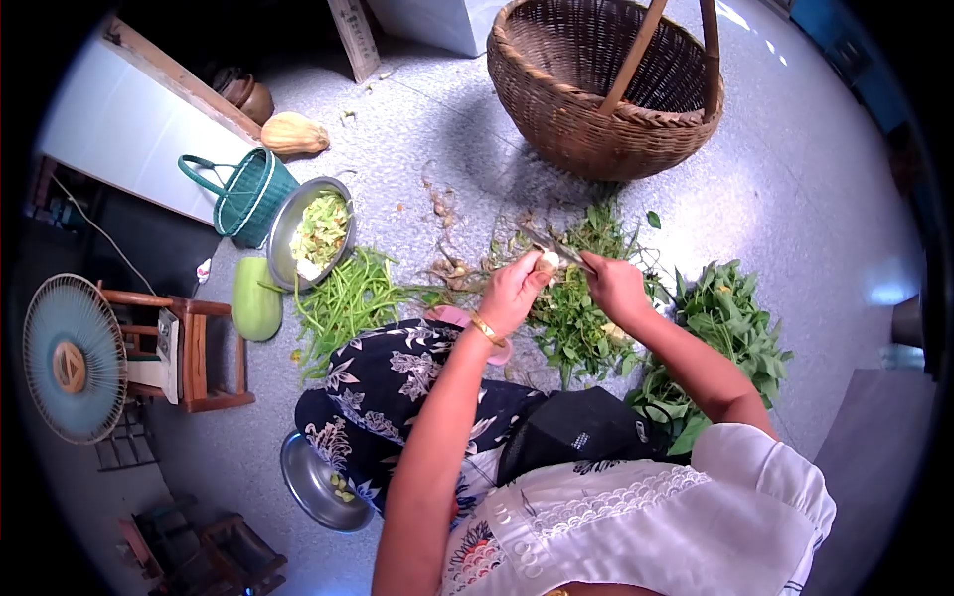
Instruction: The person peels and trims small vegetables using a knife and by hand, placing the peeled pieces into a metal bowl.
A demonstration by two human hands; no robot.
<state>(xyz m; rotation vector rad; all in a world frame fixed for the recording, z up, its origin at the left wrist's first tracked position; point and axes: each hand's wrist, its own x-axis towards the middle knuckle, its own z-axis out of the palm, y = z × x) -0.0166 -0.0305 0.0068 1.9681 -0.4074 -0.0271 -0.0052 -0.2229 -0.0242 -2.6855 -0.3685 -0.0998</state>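
Observation:
My left hand (512,292), with a gold bangle at the wrist, is closed around a small whitish bulb (548,261) whose kind I cannot make out. My right hand (614,288) grips a knife (556,245), its blade pointing up and left across the bulb. Whether the edge touches the bulb is unclear. Beneath both hands lies a heap of leafy green trimmings (576,318) on the floor. Brownish peelings (452,270) are scattered left of my left hand. A larger pile of green leaves (730,323) lies beside my right forearm.
A big wicker basket (586,129) stands ahead. To the left are long green beans (348,298), a metal bowl (280,238) of cut vegetables, a teal basket (253,194), a green gourd (256,303) and a tan squash (293,133). Another metal bowl (323,502) sits near my leg.

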